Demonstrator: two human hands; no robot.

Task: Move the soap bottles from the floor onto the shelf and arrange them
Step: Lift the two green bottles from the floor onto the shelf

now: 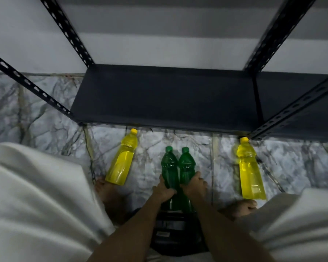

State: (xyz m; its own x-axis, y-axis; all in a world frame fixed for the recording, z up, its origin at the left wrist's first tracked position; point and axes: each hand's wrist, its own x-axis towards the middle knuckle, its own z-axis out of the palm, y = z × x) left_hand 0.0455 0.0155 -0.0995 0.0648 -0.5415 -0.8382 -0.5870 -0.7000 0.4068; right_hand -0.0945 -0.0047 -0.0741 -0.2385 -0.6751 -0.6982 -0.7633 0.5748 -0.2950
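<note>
Two green soap bottles stand side by side on the marble floor in front of the shelf. My left hand [164, 190] grips the left green bottle [169, 167] around its lower body. My right hand [194, 185] grips the right green bottle [186, 165] the same way. A yellow bottle [122, 159] stands on the floor to the left and another yellow bottle [250, 171] to the right. The dark bottom shelf board [165, 99] lies just beyond the bottles with nothing on it.
Black perforated shelf posts [68, 31] rise at the board's corners, and a second dark shelf board [299, 103] adjoins on the right. My bare feet [106, 190] and white-clad knees frame the bottles. A dark object [170, 227] lies on the floor between my forearms.
</note>
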